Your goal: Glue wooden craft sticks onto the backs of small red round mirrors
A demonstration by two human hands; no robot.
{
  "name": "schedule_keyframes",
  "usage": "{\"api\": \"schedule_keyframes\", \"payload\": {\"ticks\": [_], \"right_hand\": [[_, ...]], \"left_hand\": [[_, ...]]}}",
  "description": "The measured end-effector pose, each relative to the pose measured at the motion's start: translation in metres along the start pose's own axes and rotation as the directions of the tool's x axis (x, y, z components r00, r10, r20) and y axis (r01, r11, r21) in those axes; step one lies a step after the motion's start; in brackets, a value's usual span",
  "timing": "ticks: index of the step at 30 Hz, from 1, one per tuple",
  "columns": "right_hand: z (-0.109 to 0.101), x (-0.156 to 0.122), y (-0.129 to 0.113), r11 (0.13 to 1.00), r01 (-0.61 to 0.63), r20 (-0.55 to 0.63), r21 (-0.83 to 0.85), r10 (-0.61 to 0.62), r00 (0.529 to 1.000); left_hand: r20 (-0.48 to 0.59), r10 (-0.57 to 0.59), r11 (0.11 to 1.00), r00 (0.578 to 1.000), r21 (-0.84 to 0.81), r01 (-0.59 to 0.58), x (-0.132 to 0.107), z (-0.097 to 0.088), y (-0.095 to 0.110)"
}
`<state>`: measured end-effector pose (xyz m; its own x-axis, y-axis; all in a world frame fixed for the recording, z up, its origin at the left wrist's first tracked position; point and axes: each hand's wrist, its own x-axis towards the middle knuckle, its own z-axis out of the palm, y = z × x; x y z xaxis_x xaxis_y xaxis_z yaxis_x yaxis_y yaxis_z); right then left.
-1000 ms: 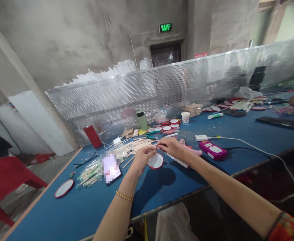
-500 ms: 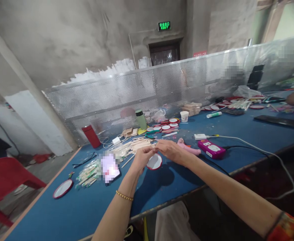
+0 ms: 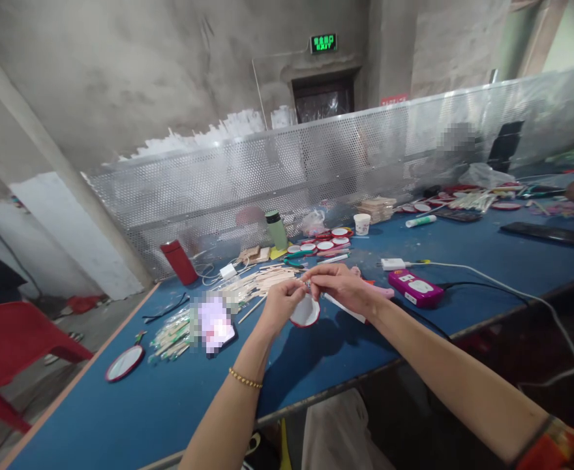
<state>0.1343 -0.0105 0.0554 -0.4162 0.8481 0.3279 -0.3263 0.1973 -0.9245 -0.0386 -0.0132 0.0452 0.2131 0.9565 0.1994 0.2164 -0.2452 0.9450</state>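
Left arm: enters from the bottom, forearm angled up and to the right, gold bracelet [image 3: 245, 378] at the wrist.
Left hand [image 3: 283, 303]: fingers bent, thumb and forefinger pinching the red-rimmed disc near its top edge.
Right arm: enters from the lower right, reaching up and to the left, patterned sleeve [image 3: 556, 445] near the elbow.
Right hand [image 3: 343, 287]: wrist bent, fingers curled down, tips meeting those of the left hand; cannot tell what, if anything, they pinch.
Hands, count: two, fingertips together above the worktop [image 3: 120, 424].
Disc in hand: one red-rimmed disc [image 3: 305, 312], pale face showing, hanging below the fingertips, its top edge hidden by them.
Loose disc: one second disc [image 3: 124, 364], lying flat near the left edge.
Rear discs [image 3: 325, 246]: at least five, clustered beyond the hands.
Wooden sticks [image 3: 272, 282]: many, overlapping, not countable; behind the left hand.
Phone [image 3: 217, 326]: one, left of the left hand, screen blurred.
Bottles: two, red bottle [image 3: 179, 262] tilted in view, green bottle [image 3: 276, 231] farther right.
Cup [image 3: 362, 224]: one, white.
Purple box [image 3: 415, 289]: one, right of the right hand.
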Motion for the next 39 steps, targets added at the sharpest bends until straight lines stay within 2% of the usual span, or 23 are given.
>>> {"api": "schedule_keyframes", "payload": {"ticks": [3, 6, 9, 13, 17, 21, 23, 24, 26, 27, 29, 30, 32, 34, 39], "right_hand": [[-0.004, -0.003, 0.001, 0.995, -0.01, -0.112, -0.1, -0.001, 0.994], [-0.009, -0.007, 0.001, 0.983, -0.04, -0.202, -0.176, 0.004, 0.979], [-0.006, -0.01, 0.001, 0.952, -0.117, -0.16, -0.285, 0.073, 0.984], [0.007, -0.009, 0.01, 0.912, -0.084, -0.1, -0.402, 0.047, 0.994], [0.014, -0.005, 0.026, 0.887, -0.042, -0.079, -0.46, 0.006, 0.997], [0.012, -0.003, 0.037, 0.881, 0.002, -0.067, -0.473, -0.038, 0.997], [0.008, -0.003, 0.037, 0.86, 0.014, -0.088, -0.51, -0.069, 0.994], [0.005, -0.003, 0.036, 0.844, 0.021, -0.092, -0.536, -0.083, 0.992], [0.0, -0.004, 0.033, 0.803, 0.039, -0.094, -0.594, -0.118, 0.989], [-0.002, -0.004, 0.031, 0.78, 0.052, -0.091, -0.624, -0.139, 0.986], [-0.006, -0.006, 0.026, 0.734, 0.077, -0.076, -0.675, -0.173, 0.982], [-0.007, -0.007, 0.024, 0.713, 0.092, -0.062, -0.695, -0.187, 0.98], [-0.008, -0.01, 0.02, 0.682, 0.121, -0.031, -0.721, -0.207, 0.978], [-0.007, -0.012, 0.018, 0.692, 0.107, -0.035, -0.714, -0.188, 0.981], [-0.003, -0.014, 0.025, 0.834, -0.005, -0.124, -0.551, -0.076, 0.989]], "left_hand": [[-0.002, -0.018, 0.998, 1.0, -0.067, 0.017, -0.001, -0.004, 0.004], [-0.096, 0.0, 1.0, 0.995, -0.024, -0.002, 0.001, -0.007, 0.003], [-0.216, 0.096, 0.991, 0.972, 0.11, -0.074, 0.004, -0.005, -0.001], [-0.241, 0.215, 0.961, 0.946, 0.223, -0.161, 0.001, 0.002, -0.003], [-0.266, 0.22, 0.958, 0.938, 0.241, -0.157, -0.003, 0.008, -0.003], [-0.294, 0.247, 0.957, 0.923, 0.224, -0.185, -0.003, 0.005, 0.001], [-0.258, 0.261, 0.956, 0.93, 0.204, -0.211, -0.002, -0.001, 0.004], [-0.213, 0.24, 0.961, 0.947, 0.189, -0.201, -0.002, -0.005, 0.006], [-0.054, 0.115, 0.981, 0.992, 0.163, -0.105, -0.003, -0.012, 0.009], [0.043, 0.043, 0.986, 0.998, 0.162, -0.05, -0.004, -0.014, 0.01], [0.186, -0.051, 0.986, 0.981, 0.165, 0.02, -0.006, -0.016, 0.009], [0.218, -0.064, 0.985, 0.974, 0.168, 0.027, -0.006, -0.015, 0.009], [0.223, -0.051, 0.986, 0.974, 0.165, 0.014, -0.007, -0.011, 0.006], [0.194, -0.025, 0.99, 0.981, 0.141, -0.003, -0.007, -0.006, 0.004], [0.128, 0.011, 0.999, 0.992, 0.041, -0.016, -0.007, -0.002, 0.004]]}}
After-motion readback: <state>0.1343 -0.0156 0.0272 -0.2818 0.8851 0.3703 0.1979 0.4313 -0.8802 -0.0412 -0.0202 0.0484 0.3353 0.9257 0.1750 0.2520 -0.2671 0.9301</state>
